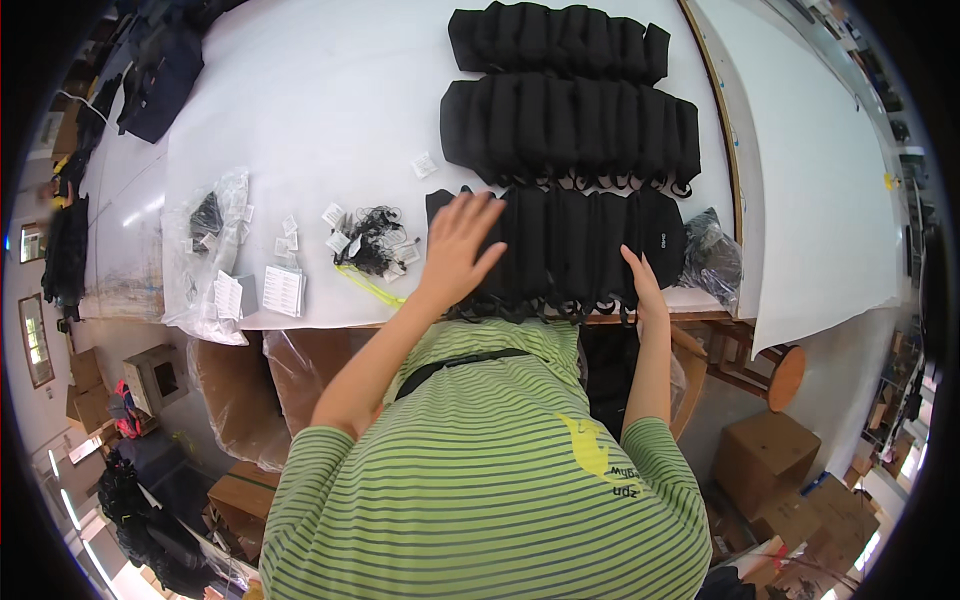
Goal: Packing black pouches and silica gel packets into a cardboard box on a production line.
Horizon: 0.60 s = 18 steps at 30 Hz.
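A near row of black fabric pouches (560, 245) stands packed side by side along the table's front edge, with small cords or straps showing at its ends. My left hand (462, 248) lies over the left end of this row, fingers spread and nothing in its grasp. At the right end, my right hand (645, 280) rests against the pouches with its fingers stretched out. The last pouch (658, 240) on that side shows its flat face with a small white mark. Beyond are a middle row of black pouches (570, 130) and a shorter far row (560, 40).
Left of the pouches lie a tangle of black strings with white tags (375, 240), stacks of white printed cards (284, 290) and a clear plastic bag (205, 250). A plastic-wrapped dark bundle (712, 260) sits at the right. Cardboard boxes (765, 455) and a wooden stool (787, 378) stand below the table.
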### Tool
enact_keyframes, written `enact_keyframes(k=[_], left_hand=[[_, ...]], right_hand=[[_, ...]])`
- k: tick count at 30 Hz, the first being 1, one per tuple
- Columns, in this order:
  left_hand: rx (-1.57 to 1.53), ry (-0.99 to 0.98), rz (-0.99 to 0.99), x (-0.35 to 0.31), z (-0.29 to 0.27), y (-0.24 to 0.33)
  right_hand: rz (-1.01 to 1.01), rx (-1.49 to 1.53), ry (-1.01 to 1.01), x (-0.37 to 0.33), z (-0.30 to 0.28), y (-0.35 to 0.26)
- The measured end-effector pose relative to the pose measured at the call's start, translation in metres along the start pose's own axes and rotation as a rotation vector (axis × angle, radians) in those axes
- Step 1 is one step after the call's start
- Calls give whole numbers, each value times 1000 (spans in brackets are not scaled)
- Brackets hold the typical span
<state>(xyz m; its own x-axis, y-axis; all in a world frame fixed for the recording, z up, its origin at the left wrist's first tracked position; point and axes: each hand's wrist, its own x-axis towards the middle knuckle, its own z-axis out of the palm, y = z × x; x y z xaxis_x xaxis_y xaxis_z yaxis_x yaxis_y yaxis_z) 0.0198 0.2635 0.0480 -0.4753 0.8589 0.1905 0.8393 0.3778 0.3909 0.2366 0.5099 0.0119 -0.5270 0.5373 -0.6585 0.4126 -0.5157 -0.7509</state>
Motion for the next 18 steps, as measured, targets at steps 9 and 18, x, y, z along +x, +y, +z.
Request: enact_keyframes(k=[9, 18], left_hand=[[161, 64, 136, 78, 33, -21], [98, 127, -66, 56, 13, -28]], right_hand=[[-43, 30, 11, 1, 1, 5], [-32, -52, 48, 0, 0, 7]])
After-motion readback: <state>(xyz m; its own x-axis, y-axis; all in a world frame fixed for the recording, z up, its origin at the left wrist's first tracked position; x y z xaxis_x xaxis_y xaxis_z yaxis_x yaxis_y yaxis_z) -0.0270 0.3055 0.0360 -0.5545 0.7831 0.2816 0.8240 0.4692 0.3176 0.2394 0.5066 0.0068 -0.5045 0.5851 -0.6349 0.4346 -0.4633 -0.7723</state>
